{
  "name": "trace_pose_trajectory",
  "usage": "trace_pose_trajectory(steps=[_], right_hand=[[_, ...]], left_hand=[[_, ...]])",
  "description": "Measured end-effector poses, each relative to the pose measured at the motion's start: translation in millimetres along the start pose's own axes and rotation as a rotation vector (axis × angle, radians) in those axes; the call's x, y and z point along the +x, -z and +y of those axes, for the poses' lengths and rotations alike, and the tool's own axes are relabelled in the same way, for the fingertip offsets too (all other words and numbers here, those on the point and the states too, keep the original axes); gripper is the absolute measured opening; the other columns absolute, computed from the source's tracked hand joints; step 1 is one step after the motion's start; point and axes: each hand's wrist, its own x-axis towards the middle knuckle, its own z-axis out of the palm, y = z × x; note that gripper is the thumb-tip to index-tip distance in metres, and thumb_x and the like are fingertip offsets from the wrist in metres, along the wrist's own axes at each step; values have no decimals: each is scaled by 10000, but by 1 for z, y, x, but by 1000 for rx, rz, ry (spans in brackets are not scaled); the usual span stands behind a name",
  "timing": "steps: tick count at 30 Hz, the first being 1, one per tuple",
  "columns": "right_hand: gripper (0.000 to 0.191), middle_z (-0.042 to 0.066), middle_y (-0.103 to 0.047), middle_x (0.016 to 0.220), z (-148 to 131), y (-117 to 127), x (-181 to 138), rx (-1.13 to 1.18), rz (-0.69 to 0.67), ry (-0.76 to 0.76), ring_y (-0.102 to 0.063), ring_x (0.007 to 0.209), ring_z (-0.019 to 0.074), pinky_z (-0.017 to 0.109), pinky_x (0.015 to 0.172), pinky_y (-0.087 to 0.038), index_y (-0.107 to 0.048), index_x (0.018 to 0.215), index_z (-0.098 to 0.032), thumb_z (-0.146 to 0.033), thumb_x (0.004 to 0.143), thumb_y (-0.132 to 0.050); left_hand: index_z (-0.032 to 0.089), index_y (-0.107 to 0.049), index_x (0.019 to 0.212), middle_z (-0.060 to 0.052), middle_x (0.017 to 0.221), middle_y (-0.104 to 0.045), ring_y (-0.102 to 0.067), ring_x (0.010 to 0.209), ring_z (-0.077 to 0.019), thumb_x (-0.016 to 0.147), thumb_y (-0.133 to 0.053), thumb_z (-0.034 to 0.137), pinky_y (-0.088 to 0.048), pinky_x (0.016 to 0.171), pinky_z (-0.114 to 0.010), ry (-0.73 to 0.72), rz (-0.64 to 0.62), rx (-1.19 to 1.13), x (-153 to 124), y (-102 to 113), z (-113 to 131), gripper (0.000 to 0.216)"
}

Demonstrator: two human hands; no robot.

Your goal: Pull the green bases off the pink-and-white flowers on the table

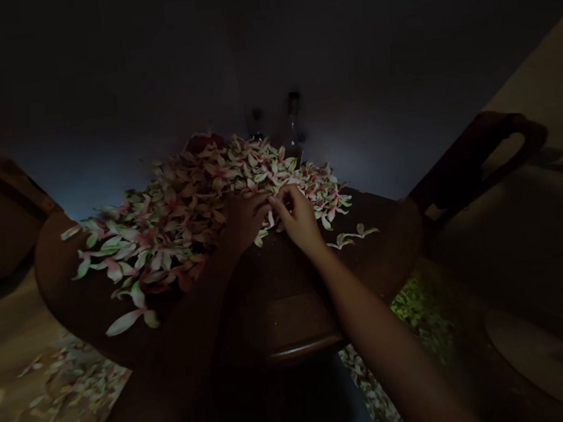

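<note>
A big heap of pink, white and pale-green flower pieces with pointed petals covers the back and left of a dark round wooden table. At the heap's front edge my left hand and my right hand meet, fingertips close together. Thumb and fingers of my right hand are pinched into a ring. My left hand's fingers are bent in toward it, in deep shadow. A whitish petal shows just under the fingertips; whether it is held or lies on the table I cannot tell.
A glass bottle with a dark cap stands behind the heap against the wall. Two loose flower pieces lie to the right. A dark chair is at the right. More flower pieces and green pieces lie below the table.
</note>
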Motion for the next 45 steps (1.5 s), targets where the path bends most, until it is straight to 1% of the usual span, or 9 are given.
trace_pose_trajectory(steps=[2, 4, 9, 15, 22, 33, 36, 41, 45], right_hand=[[222, -23, -532, 733, 9, -1, 0, 62, 2, -54, -515, 673, 139, 288, 666, -446, -508, 868, -244, -450, 906, -582], [221, -33, -549, 717, 14, 0, 1, 112, -9, -59, -521, 648, 129, 278, 648, -438, -529, 850, -236, -436, 881, -616], [190, -34, -594, 700, 16, 2, 2, 264, -66, -122, -575, 610, 128, 271, 607, -458, -582, 865, -224, -405, 859, -639], [256, -29, -595, 662, 16, 2, 3, 263, -58, -138, -543, 589, 126, 266, 590, -449, -650, 856, -212, -467, 840, -658], [321, -21, -589, 669, 14, 4, 5, 262, -45, -116, -523, 600, 125, 263, 587, -433, -665, 836, -212, -532, 824, -659], [271, -33, -553, 637, 16, 6, 5, 256, -52, -133, -492, 589, 120, 257, 567, -418, -666, 802, -201, -471, 820, -674], [275, -33, -546, 635, 16, 6, 5, 270, -55, -141, -483, 586, 119, 254, 561, -415, -668, 799, -201, -475, 814, -681], [274, -31, -543, 630, 15, 7, 5, 273, -54, -141, -475, 590, 118, 251, 561, -390, -672, 800, -197, -471, 815, -684], [260, -28, -560, 665, 14, 7, 6, 255, -76, -105, -483, 617, 116, 253, 596, -390, -669, 825, -194, -454, 836, -669]], left_hand=[[177, -736, 929, -4, 754, -687, -600, 720, -146, 874, -537, 310, -464, 717, -233, -16, -47, -18, -1, -2, -2, 246], [182, -741, 932, -4, 801, -712, -616, 741, -147, 849, -580, 322, -473, 723, -229, -1, -28, -63, -2, -3, -5, 228], [201, -762, 930, -11, 834, -745, -650, 695, -151, 816, -633, 368, -504, 638, -227, 128, -20, -204, -3, -3, -9, 240], [198, -771, 973, -30, 887, -759, -679, 675, -163, 796, -660, 381, -523, 567, -231, 228, 4, -307, -3, -5, -10, 278], [212, -779, 958, -25, 867, -762, -675, 656, -156, 794, -676, 401, -523, 576, -235, 228, 14, -283, -3, -5, -10, 271], [210, -784, 926, -10, 878, -759, -669, 704, -152, 808, -654, 378, -505, 610, -217, 167, -9, -245, -2, -5, -13, 242], [199, -780, 931, -17, 883, -756, -672, 735, -159, 805, -648, 382, -512, 640, -224, 190, -24, -250, -2, -5, -12, 259], [183, -773, 946, -21, 859, -745, -648, 673, -149, 789, -648, 402, -498, 598, -228, 261, -20, -294, -3, -6, -9, 298], [172, -774, 918, -17, 813, -734, -654, 734, -160, 793, -632, 368, -501, 649, -229, 240, 6, -254, -3, -3, -8, 272]])
